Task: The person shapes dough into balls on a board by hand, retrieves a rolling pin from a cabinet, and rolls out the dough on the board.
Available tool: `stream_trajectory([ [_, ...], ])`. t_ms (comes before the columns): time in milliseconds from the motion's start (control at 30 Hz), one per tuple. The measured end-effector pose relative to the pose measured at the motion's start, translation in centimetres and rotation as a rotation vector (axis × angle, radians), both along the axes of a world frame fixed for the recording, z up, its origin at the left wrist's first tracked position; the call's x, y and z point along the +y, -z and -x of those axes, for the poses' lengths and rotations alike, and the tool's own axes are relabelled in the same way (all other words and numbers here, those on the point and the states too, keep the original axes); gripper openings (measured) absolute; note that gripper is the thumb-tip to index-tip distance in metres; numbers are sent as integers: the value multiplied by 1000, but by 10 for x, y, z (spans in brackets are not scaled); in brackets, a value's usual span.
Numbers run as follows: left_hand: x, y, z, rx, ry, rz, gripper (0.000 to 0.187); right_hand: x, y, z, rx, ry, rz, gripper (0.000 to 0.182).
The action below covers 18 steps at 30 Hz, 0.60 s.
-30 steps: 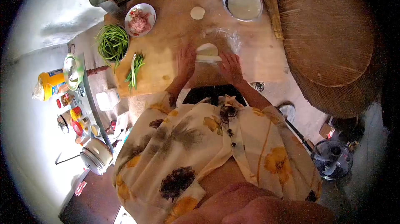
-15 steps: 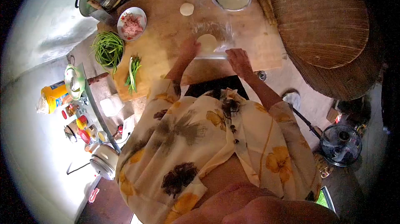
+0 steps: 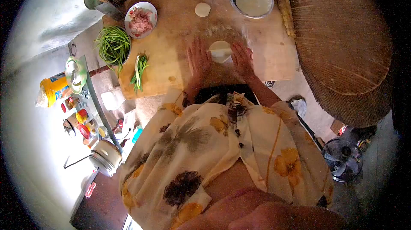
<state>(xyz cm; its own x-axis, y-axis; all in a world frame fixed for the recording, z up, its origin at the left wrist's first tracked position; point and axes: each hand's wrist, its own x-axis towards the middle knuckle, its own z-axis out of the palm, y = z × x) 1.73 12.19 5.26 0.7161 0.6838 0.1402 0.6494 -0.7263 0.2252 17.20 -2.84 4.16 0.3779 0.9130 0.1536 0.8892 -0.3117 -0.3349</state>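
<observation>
A pale rolling pin (image 3: 221, 52) lies across a round, flattened piece of dough (image 3: 220, 45) on the wooden board. My left hand (image 3: 199, 57) rests over the pin's left end, its fingers stretched forward. Over the other end lies my right hand (image 3: 242, 58), fingers also extended rather than wrapped round it. Both palms cover the pin's ends, so only its middle shows. Ahead of my hands, loose flour dusts the board, with a small dough disc (image 3: 202, 10) beyond it.
The wooden board (image 3: 171, 28) also bears a metal bowl of flour (image 3: 252, 1), a bowl of raw minced meat (image 3: 140, 20) and some spring onions (image 3: 138, 72). Green beans (image 3: 113, 46) fill a bowl at the left. A large round woven lid (image 3: 342, 33) stands right, a fan (image 3: 342, 159) below.
The rolling pin has moved forward from the dough's near edge onto its middle. My hands went with it, and their fingers have straightened. The whole view has shifted slightly.
</observation>
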Motion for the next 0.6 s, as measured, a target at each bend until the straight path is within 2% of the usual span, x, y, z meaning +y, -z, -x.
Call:
stream_trajectory([
  [33,5,4,-4,3,-7,3,53,3,1,-1,-78,1,40,42],
  [133,28,-4,-25,66,-29,49,56,52,0,-29,-30,51,174,41],
  [200,49,2,-42,59,-39,-84,58,80,1,-50,-127,-1,133,41],
  [233,58,4,-47,61,-42,-85,58,88,1,-55,-216,-45,97,42],
  [367,80,-1,-60,16,-70,-12,60,112,-10,-66,-212,-30,154,44],
  [467,64,-2,-52,38,-55,-29,60,98,-18,-57,-254,42,132,47],
  [533,51,-10,-49,24,-52,-78,60,78,-35,-43,8,73,252,51],
  [600,11,-38,-17,-12,-70,82,57,36,-37,-22,245,71,101,56],
])
